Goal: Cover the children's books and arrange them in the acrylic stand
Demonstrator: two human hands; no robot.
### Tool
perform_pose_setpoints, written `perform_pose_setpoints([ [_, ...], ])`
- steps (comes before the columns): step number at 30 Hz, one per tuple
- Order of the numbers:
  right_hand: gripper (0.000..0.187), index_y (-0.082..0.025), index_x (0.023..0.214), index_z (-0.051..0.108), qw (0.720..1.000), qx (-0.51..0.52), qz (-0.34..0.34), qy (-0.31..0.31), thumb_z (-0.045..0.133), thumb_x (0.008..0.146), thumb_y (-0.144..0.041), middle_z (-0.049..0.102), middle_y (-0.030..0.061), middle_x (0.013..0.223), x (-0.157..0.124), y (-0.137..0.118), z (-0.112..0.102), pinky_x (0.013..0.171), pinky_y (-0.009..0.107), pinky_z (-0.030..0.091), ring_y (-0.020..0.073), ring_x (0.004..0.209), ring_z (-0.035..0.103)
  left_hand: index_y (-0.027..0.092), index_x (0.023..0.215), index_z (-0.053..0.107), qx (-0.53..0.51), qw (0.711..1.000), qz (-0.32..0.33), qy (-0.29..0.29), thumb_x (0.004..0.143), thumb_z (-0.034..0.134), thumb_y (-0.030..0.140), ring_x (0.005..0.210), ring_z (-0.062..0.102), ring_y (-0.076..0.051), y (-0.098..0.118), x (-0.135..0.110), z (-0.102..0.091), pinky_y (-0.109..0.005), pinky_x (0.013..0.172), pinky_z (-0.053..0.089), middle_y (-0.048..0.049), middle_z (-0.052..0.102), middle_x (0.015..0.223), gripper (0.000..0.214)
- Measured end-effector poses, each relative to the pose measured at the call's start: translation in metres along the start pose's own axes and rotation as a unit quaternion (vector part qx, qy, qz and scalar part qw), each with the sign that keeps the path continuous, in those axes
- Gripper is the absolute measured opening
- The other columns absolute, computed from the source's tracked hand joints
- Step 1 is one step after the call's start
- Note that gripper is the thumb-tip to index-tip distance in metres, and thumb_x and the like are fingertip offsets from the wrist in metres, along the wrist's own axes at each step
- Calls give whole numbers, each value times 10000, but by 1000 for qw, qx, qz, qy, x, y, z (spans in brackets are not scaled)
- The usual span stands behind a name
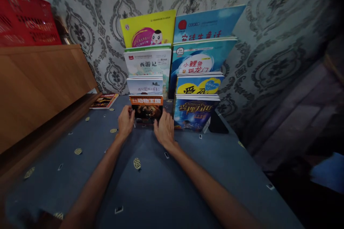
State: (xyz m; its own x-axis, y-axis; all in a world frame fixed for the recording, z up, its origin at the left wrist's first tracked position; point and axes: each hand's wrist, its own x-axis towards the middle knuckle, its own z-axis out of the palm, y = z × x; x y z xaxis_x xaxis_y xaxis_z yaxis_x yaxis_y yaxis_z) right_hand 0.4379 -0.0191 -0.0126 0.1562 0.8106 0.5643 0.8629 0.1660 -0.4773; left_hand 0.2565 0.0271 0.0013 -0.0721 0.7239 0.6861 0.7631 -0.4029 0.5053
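A small book with an orange title band and a lion on its dark cover [147, 110] stands upright at the front of the left column of books. My left hand [126, 121] grips its left edge, fingers curled. At the lower right edge of the same book, my right hand [165, 128] holds on with the thumb in front. Behind it rise a pale book [145, 86], a white-green book [147, 65] and a yellow book [150, 25], stepped by height. Just right of my right hand stands a dark blue book [195, 112].
Behind the dark blue book are a yellow-and-blue book [197, 84], a teal book [204, 57] and a tall blue book [208, 23]. Another book [103, 101] lies flat at left, beside a wooden cabinet [43, 89] bearing a red basket [29, 18]. A patterned blue cloth [150, 193] covers the surface.
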Motion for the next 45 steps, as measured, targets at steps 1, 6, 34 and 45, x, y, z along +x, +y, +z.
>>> perform_pose_setpoints([
  [1,566,9,1456,388,1000,-8,2,-4,491,942,-204,607,252,1240,-1,-2,0,977,484,468,351,1133,581,208,965,557,-1,1000,0,3,948,524,262,768,580,-186,0,0,1,-289,724,436,-15,609,843,66],
  [6,591,20,1486,375,1000,-8,3,-4,473,944,-194,608,246,1236,-3,-3,2,980,461,465,338,1114,579,212,973,545,-12,1000,6,14,947,507,247,750,576,-185,0,2,5,-289,722,430,-4,590,810,58],
  [34,636,35,1516,333,999,-10,-35,-1,462,927,-166,598,237,1218,-6,7,6,989,470,486,329,1104,551,187,1379,496,-26,999,13,21,942,494,201,736,592,-192,2,1,8,-299,713,445,-7,597,831,437],
  [45,664,-6,1544,317,999,-3,-39,-7,458,910,-144,604,220,1210,-5,10,8,986,473,496,320,1100,554,206,1353,506,-29,999,7,18,923,512,177,726,578,-176,2,1,9,-289,704,435,3,588,824,431],
])
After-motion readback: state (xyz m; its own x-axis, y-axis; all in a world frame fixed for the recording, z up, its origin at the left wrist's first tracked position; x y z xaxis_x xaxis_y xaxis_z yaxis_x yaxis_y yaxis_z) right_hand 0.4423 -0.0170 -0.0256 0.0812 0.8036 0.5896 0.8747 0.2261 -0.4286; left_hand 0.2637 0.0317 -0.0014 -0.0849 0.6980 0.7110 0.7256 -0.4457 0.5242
